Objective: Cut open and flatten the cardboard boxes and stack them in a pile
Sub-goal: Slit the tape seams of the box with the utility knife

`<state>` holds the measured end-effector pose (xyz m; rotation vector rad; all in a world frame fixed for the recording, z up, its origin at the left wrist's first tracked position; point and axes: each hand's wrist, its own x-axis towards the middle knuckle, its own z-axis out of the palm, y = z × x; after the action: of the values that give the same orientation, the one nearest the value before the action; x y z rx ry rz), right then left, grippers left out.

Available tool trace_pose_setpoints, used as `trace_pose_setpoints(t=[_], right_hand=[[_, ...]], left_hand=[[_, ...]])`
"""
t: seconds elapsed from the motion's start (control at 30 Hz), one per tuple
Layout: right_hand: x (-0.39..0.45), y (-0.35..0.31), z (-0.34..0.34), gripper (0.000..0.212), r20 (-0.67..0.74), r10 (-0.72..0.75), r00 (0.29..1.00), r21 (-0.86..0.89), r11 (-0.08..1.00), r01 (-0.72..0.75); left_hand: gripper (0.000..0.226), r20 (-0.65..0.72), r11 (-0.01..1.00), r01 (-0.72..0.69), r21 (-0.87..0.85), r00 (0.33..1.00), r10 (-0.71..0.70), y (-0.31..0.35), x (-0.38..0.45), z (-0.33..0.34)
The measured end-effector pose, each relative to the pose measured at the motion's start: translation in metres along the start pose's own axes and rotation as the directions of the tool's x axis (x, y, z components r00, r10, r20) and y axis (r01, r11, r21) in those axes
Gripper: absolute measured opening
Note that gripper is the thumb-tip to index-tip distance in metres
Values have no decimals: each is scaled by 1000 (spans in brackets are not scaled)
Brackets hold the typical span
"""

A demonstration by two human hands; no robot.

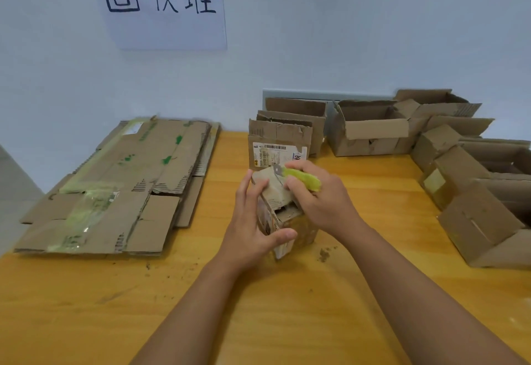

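Cardboard boxes (pixel 370 127) mostly wait uncut along the surface's (pixel 258 307) far and right edges; flattened pile (pixel 120 189) lies at its left edge, while left hand (pixel 253 221) fingers clasp the small box (pixel 284 215) and right hand (pixel 319 195) grips the green cutter (pixel 301 176).

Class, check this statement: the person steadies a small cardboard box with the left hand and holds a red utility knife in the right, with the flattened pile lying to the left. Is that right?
Not quite: the utility knife is yellow-green, not red, as the head view shows. The rest stands: the left hand steadies the small cardboard box, the right hand holds the knife, and the flattened pile lies to the left.
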<state>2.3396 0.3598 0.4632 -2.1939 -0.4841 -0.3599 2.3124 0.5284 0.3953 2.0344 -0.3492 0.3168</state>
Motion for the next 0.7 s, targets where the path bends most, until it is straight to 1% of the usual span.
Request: trace_pose_setpoints(t=[0.07, 0.1, 0.2, 0.3, 0.4, 0.53, 0.63, 0.7], right_hand=[[5, 0, 2, 38, -13, -6, 1000, -18, 1000, 6], [8, 1, 3, 35, -20, -4, 1000, -21, 1000, 4], [14, 5, 4, 18, -32, 15, 999, -29, 999, -16], [16, 8, 4, 14, -69, 21, 997, -22, 1000, -23], [14, 6, 3, 16, -86, 2, 996, 5, 1000, -2], [12, 3, 4, 30, -29, -95, 995, -88, 992, 92], [14, 5, 6, 38, -2, -90, 996, -140, 986, 89], [14, 7, 8, 41, -8, -78, 997, -158, 984, 76]], left_hand=[[103, -12, 1000, -8, 26, 1000, 8, 0, 1, -1], [102, -18, 999, -14, 34, 1000, 15, 0, 1, -2], [102, -30, 996, -53, 72, 998, 55, 1, 0, -2], [102, -33, 986, -102, 129, 994, 107, 1, 0, -4], [101, -41, 971, -144, 191, 987, 154, 0, -1, -6], [97, -65, 962, -149, 229, 984, 168, 0, 0, -5], [97, -74, 960, -140, 241, 984, 162, -1, 1, -3], [97, -81, 959, -142, 245, 983, 167, -1, 2, -3]])
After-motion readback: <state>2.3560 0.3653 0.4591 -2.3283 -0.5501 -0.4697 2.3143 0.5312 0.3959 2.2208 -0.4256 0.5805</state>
